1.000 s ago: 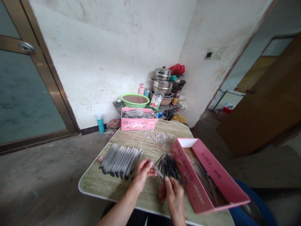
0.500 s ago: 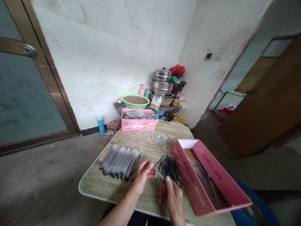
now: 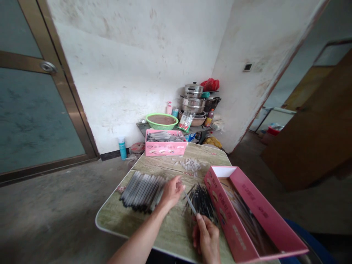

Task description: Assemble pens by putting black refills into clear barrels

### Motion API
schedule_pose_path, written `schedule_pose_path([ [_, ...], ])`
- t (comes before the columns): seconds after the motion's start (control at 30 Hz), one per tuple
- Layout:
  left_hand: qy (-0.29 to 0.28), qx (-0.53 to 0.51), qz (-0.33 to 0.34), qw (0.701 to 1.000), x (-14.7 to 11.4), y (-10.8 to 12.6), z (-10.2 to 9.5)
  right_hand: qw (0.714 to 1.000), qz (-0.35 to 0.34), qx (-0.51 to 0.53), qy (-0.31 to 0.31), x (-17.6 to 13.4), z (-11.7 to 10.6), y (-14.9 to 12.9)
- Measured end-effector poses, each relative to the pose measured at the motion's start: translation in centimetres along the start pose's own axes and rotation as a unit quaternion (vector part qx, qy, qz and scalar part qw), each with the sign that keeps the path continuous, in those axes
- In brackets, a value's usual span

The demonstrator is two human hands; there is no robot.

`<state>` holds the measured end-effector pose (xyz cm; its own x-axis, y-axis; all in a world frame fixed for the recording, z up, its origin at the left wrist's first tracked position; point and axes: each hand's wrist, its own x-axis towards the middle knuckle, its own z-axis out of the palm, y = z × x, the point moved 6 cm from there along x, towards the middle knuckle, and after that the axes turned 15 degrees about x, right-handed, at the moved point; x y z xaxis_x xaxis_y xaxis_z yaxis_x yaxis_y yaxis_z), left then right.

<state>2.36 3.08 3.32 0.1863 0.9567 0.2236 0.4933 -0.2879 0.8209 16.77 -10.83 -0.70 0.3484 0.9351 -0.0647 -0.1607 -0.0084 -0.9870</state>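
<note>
My right hand [image 3: 207, 234] is closed round the lower end of a slim translucent pen [image 3: 190, 202], which slants up and left. Just beyond the pen's upper end is my left hand [image 3: 172, 191], its fingers curled together; what they pinch, if anything, is too small to make out. A row of similar grey pens with black ends [image 3: 143, 191] lies to the left, partly behind my left wrist. Under and beside the held pen spreads a heap of thin black sticks [image 3: 203, 200]. Small whitish pieces [image 3: 191, 165] are scattered farther back.
A long pink box [image 3: 228, 216] with thin rods inside stands on the table's right. Another pink box [image 3: 165, 148], full of pens, sits at the back edge. Behind it a low shelf carries a green basin [image 3: 162, 126] and stacked pots [image 3: 194, 102].
My left hand has come away from the pen's upper end, which it was touching. My right hand still holds the pen, now tilted more upright. The view has shifted slightly.
</note>
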Motion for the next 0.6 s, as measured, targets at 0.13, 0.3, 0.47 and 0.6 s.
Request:
schedule_pose_path([
  [0.13, 0.002, 0.265, 0.035, 0.964, 6.5, 0.1, -0.5, 1.000, 0.007, 0.005, -0.001, 0.0, -0.3, 1.1],
  [0.3, -0.040, 0.276, 0.008, 0.960, 11.0, -1.8, 1.1, 0.999, 0.005, 0.042, 0.008, 0.2, -0.4, 2.0],
  [0.47, -0.049, 0.219, -0.047, 0.973, 11.1, -3.0, 1.7, 0.997, 0.000, 0.077, 0.020, 0.5, -0.6, 2.9],
  [0.6, -0.026, 0.111, -0.087, 0.990, 9.8, -3.1, 1.1, 0.997, -0.003, 0.072, 0.005, 0.4, -0.5, 2.8],
])
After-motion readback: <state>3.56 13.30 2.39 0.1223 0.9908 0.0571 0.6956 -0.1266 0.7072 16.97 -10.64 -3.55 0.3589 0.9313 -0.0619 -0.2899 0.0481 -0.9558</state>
